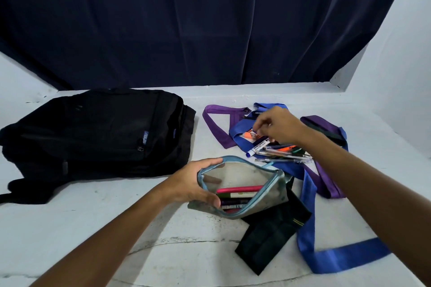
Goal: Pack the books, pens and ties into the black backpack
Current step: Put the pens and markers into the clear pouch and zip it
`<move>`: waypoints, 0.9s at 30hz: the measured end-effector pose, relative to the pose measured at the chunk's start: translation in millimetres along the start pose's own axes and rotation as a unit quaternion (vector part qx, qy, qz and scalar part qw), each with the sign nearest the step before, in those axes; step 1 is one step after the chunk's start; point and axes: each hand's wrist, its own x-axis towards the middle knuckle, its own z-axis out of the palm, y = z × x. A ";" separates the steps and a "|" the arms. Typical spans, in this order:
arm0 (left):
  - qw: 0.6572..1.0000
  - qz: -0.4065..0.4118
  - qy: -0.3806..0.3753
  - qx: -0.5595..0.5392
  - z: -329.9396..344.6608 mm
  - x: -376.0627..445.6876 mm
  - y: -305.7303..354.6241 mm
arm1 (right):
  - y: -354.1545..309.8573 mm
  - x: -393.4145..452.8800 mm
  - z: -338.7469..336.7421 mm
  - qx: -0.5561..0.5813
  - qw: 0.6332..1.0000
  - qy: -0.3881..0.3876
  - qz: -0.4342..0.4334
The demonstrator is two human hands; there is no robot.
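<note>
On the white counter (93, 228), at about nine o'clock from where I watch, the black backpack (98, 133) lies flat and zipped, well apart from the loose items. My left hand (191, 182) grips the near rim of a clear pencil pouch (261, 184) with a light-blue zip edge, thumb over the rim and fingers curled under it, holding its mouth wide; a pink pen and several darker ones lie inside. My right hand (277, 126) hangs at one o'clock over the pile of pens (279, 151), its fingers (258, 123) bent together just above an orange marker; I cannot tell whether they have hold of anything. A white-barrelled marker with a blue cap lies at the pile's left edge. The blue tie (307, 212) and purple ties (217, 123) sprawl around and under the pens, and a dark folded tie (272, 233) lies at five o'clock, partly tucked under the pouch. A dark blue curtain (186, 18) hangs at twelve o'clock.
</note>
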 end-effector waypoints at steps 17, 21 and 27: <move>1.000 0.004 0.013 0.015 1.5 1.2 2.0 | 77.9 -5.4 42.2 -0.231 0.969 -0.088 0.022; 1.000 -0.003 0.003 -0.003 0.7 0.7 1.5 | 63.3 -3.8 25.2 -0.061 0.997 -0.041 0.004; 1.000 0.001 -0.005 -0.023 2.7 -1.6 2.7 | -14.0 -15.5 -6.1 0.343 0.939 0.024 0.006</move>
